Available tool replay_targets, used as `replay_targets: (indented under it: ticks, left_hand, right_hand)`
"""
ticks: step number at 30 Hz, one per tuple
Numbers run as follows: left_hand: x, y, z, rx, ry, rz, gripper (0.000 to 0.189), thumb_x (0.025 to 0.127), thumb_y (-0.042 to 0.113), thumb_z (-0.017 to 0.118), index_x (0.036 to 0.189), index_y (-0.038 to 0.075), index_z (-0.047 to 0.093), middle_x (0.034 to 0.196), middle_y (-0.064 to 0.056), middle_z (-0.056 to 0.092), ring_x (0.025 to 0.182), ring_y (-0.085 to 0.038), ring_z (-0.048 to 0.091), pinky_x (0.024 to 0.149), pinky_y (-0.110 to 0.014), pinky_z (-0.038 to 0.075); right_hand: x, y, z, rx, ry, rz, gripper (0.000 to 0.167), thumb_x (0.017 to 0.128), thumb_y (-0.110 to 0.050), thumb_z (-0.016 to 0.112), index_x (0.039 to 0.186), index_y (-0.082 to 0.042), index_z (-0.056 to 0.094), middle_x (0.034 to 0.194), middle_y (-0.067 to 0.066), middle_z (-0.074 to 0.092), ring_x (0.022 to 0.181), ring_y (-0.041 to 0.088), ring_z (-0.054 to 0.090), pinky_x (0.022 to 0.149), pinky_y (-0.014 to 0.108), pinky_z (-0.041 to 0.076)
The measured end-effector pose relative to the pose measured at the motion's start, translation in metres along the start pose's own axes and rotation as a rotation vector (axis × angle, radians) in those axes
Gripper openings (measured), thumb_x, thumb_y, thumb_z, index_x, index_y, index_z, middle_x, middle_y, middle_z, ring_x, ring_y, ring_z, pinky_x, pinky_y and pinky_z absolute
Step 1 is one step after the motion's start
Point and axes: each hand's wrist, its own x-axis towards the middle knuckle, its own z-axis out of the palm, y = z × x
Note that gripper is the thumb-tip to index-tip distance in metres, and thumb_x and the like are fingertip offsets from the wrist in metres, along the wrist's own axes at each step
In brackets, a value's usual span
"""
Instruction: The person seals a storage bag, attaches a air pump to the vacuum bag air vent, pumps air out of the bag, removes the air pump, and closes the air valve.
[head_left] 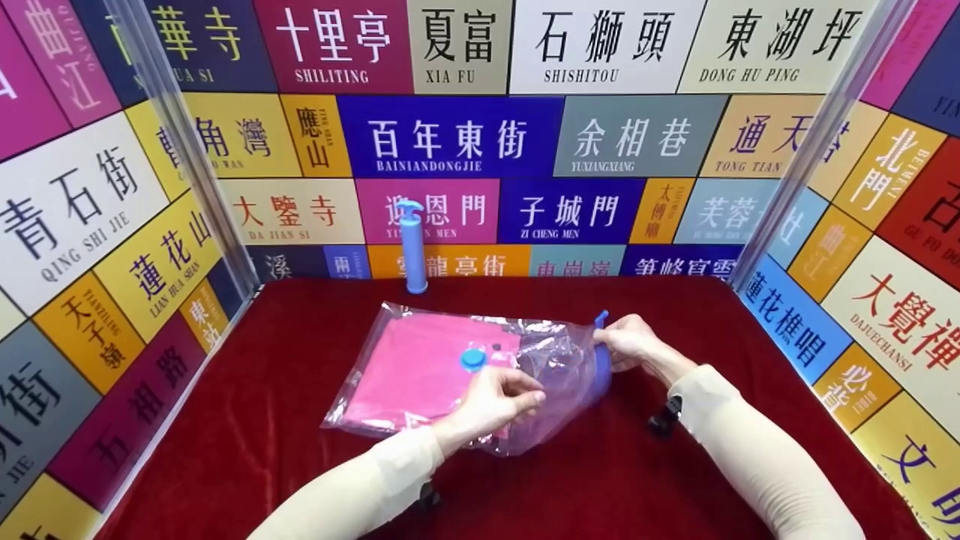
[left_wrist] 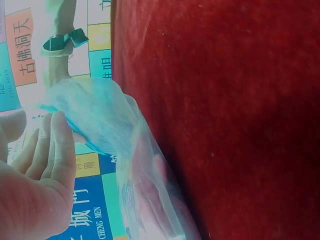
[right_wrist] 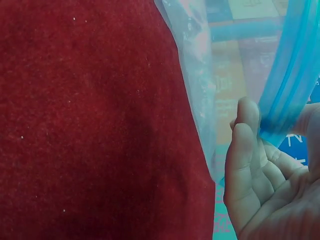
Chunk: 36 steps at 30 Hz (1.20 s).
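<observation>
Head view: Before signs [head_left: 450,135] reading "SHILITING" and "ZI CHENG MEN," a clear bag [head_left: 555,364] lies on red cloth [head_left: 187,465], a person's right hand [head_left: 636,345] pinching its blue edge [head_left: 602,369], the left hand [head_left: 495,401] loosely curved over it. Left wrist: "CHENG MEN" shows beside relaxed fingers [left_wrist: 60,150]. Right wrist: The grip holds the blue edge.

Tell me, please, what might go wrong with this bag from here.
The zip could slip loose, as the right hand pinches it only near one end. The bag is creased beside the zip, so film might catch in it. The pump stands near the table's back edge and could topple if bumped.
</observation>
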Motion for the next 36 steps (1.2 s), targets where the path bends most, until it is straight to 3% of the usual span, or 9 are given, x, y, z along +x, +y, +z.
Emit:
replay_targets:
  ticks: [5, 10, 14, 19, 25, 31, 36]
  left_hand:
    - [0.001, -0.001, -0.015, 0.028, -0.054, -0.088, 0.021, 0.106, 0.015, 0.076, 0.121, 0.001, 0.082, 0.102, -0.019, 0.085, 0.085, -0.04, 0.082, 0.067, -0.045, 0.072]
    - [0.005, -0.004, -0.042, 0.075, -0.098, -0.154, 0.026, 0.108, 0.012, 0.072, 0.128, -0.004, 0.078, 0.111, -0.021, 0.084, 0.097, -0.041, 0.084, 0.081, -0.046, 0.074]
    - [0.004, -0.01, -0.074, 0.149, -0.077, -0.218, 0.027, 0.107, 0.014, 0.072, 0.129, -0.001, 0.079, 0.118, -0.02, 0.082, 0.106, -0.038, 0.081, 0.095, -0.048, 0.072]
    - [0.001, -0.02, -0.116, 0.397, 0.06, -0.256, 0.025, 0.102, 0.013, 0.074, 0.123, 0.004, 0.083, 0.118, -0.015, 0.084, 0.11, -0.03, 0.078, 0.107, -0.05, 0.067]
    - [-0.004, -0.033, -0.163, 0.669, 0.234, -0.328, 0.028, 0.098, 0.014, 0.073, 0.123, 0.004, 0.082, 0.116, -0.016, 0.085, 0.103, -0.032, 0.079, 0.102, -0.053, 0.067]
    - [-0.013, -0.052, -0.196, 0.761, 0.398, -0.377, 0.029, 0.096, 0.019, 0.067, 0.118, 0.006, 0.079, 0.109, -0.02, 0.083, 0.099, -0.037, 0.077, 0.093, -0.059, 0.065]
    - [-0.023, -0.058, -0.208, 0.794, 0.443, -0.39, 0.023, 0.094, 0.023, 0.067, 0.103, 0.004, 0.076, 0.11, -0.027, 0.081, 0.103, -0.046, 0.078, 0.09, -0.064, 0.064]
  right_hand:
    - [0.002, 0.003, 0.0, -0.021, 0.026, -0.029, 0.012, 0.092, -0.011, 0.075, 0.092, -0.003, 0.084, 0.059, -0.006, 0.071, 0.057, 0.007, 0.071, 0.061, 0.031, 0.069]
    - [0.002, 0.009, -0.002, -0.061, 0.032, -0.067, 0.018, 0.093, -0.01, 0.076, 0.102, 0.004, 0.084, 0.063, -0.007, 0.072, 0.059, 0.006, 0.071, 0.061, 0.033, 0.07]
    - [0.003, 0.013, -0.003, -0.077, 0.017, -0.077, 0.023, 0.1, -0.01, 0.074, 0.111, 0.008, 0.081, 0.069, -0.006, 0.075, 0.061, 0.007, 0.074, 0.062, 0.034, 0.071]
    - [0.0, 0.018, -0.005, -0.095, -0.035, -0.087, 0.024, 0.109, -0.012, 0.068, 0.116, 0.009, 0.078, 0.075, -0.004, 0.078, 0.066, 0.009, 0.076, 0.063, 0.034, 0.071]
    - [0.0, 0.022, -0.007, -0.096, -0.022, -0.089, 0.025, 0.113, -0.013, 0.064, 0.118, 0.009, 0.075, 0.082, 0.0, 0.078, 0.071, 0.011, 0.076, 0.065, 0.036, 0.072]
    - [0.001, 0.026, -0.009, -0.117, -0.02, -0.088, 0.025, 0.114, -0.014, 0.064, 0.118, 0.008, 0.076, 0.083, -0.001, 0.078, 0.071, 0.011, 0.076, 0.066, 0.036, 0.072]
    - [0.0, 0.027, -0.01, -0.109, -0.03, -0.092, 0.025, 0.114, -0.014, 0.063, 0.117, 0.008, 0.076, 0.083, -0.001, 0.078, 0.071, 0.011, 0.076, 0.067, 0.037, 0.072]
